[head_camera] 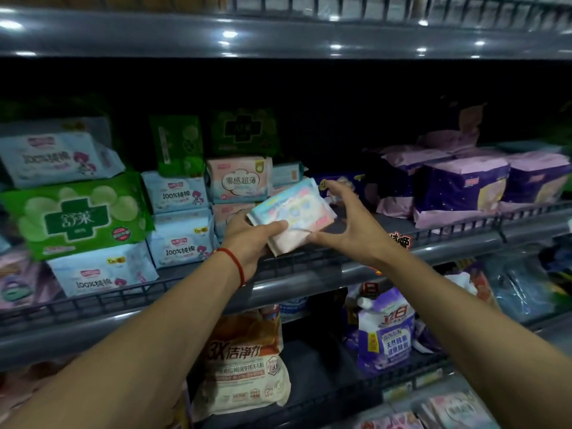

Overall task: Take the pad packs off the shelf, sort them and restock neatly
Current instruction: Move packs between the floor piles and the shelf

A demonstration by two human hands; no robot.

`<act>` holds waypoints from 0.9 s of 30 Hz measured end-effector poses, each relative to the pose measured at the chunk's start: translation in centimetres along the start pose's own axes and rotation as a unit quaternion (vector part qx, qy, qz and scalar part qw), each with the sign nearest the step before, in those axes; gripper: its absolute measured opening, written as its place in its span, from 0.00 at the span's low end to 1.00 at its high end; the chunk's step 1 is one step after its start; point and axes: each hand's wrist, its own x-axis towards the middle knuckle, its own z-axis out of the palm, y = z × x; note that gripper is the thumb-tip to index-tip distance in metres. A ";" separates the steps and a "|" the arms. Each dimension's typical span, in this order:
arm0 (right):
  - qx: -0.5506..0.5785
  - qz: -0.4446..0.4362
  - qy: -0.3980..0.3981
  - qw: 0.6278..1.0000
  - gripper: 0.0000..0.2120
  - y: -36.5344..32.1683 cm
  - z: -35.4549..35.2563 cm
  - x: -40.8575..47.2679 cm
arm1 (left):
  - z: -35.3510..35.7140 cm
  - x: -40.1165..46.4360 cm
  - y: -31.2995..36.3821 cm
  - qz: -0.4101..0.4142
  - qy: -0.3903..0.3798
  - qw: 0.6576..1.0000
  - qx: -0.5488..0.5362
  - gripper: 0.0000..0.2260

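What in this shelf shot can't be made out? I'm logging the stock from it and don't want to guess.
Head view only:
- Back of the shelf: lost in darkness behind the packs.
- Held pack: print blurred, lower edge covered by the left hand and right hand.
- Purple packs: labels blurred.
- Pack at the left edge: cut off by the frame.
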 end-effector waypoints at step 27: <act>0.416 0.252 -0.204 0.849 0.23 -0.9 10.1 -15.0 | -11.3 -18.6 -10.2 -0.031 0.031 0.999 -0.024 0.30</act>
